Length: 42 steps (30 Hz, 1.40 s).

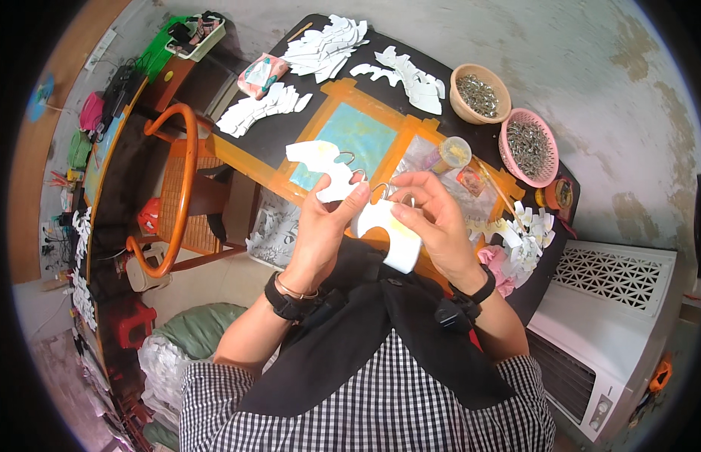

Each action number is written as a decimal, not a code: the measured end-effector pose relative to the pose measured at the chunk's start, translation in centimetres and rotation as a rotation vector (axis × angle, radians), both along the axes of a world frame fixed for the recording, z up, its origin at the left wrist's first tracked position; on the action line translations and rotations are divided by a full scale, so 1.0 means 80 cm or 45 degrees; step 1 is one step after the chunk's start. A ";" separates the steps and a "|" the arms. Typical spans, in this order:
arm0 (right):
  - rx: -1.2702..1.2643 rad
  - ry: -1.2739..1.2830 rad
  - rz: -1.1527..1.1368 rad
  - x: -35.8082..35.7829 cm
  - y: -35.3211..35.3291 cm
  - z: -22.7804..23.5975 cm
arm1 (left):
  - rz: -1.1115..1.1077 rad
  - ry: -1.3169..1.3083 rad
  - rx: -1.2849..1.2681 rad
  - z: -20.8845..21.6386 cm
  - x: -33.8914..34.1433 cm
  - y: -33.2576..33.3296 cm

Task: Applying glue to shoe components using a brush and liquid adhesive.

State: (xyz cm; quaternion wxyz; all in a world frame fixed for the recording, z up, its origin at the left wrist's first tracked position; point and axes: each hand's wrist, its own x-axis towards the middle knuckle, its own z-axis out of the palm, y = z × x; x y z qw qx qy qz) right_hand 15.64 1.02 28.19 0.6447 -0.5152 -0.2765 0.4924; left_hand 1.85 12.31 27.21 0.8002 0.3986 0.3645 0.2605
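Above the near side of the table, my left hand (pixel 320 226) pinches a white, curved, flat piece (pixel 313 156) between thumb and fingers. My right hand (pixel 435 220) is closed on the edge of a similar white cut-out shape (pixel 402 247), its thumb pressed on the front. Whether these are one strip or two separate pieces, I cannot tell, as the fingers cover the middle. Several thin bent metal rings stand along the upper edge; one metal ring (pixel 380 188) shows between the hands. Under them lies a light-blue sheet (pixel 350 135) edged with orange tape.
White cut-out pieces (pixel 328 49) are heaped at the table's far side. A beige basket (pixel 480 94) and a pink basket (pixel 529 147), both with metal parts, stand at the right. A wooden chair (pixel 186 188) is left; a white cooler unit (pixel 603 331) stands right.
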 end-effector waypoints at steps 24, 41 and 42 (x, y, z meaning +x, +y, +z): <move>0.257 -1.872 -0.113 0.045 0.009 -0.003 | -0.361 -0.064 -0.077 -0.024 0.028 0.040; 0.266 -2.276 0.027 0.048 0.037 -0.006 | -0.348 0.044 -0.036 -0.006 0.031 0.051; 0.261 -2.191 0.015 0.047 0.038 -0.007 | -0.315 0.043 0.035 -0.008 0.029 0.047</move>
